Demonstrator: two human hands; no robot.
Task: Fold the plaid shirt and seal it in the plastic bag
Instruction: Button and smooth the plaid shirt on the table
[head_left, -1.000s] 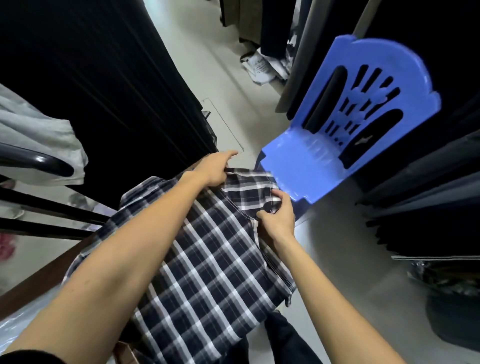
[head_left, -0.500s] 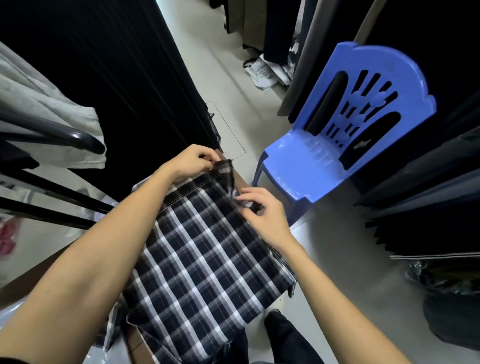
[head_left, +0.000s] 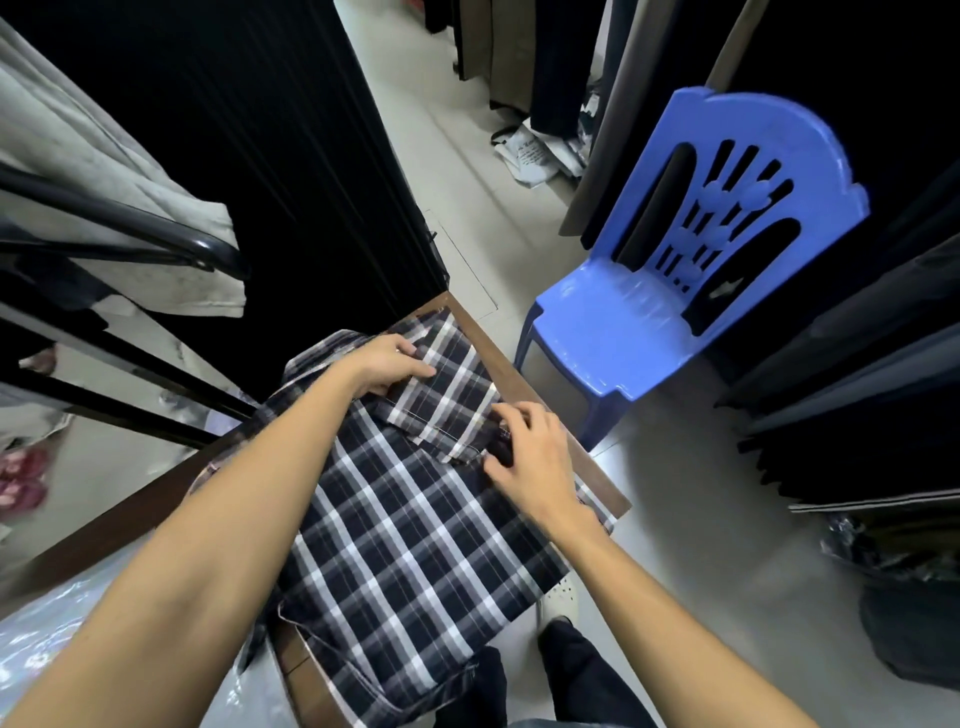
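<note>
The dark plaid shirt (head_left: 410, 540) with white stripes lies spread on a brown wooden table (head_left: 514, 379). A sleeve is folded back over its far end. My left hand (head_left: 389, 364) presses flat on that folded part near the far edge. My right hand (head_left: 530, 462) rests on the shirt's right side, fingers bent, pinching the hem of the folded piece. Clear plastic bag material (head_left: 47, 644) lies crumpled at the table's near left, partly under my left arm.
A blue plastic chair (head_left: 649, 322) stands right of the table. Dark hanging garments (head_left: 291, 156) fill the left and right sides. A black rail (head_left: 119, 218) with grey cloth is at left. Pale floor runs between; my shoe (head_left: 558, 603) shows below the table edge.
The far part of the shirt has been folded back and laid flat. Both hands moved down onto it; the left went from gripping the edge to pressing flat.
</note>
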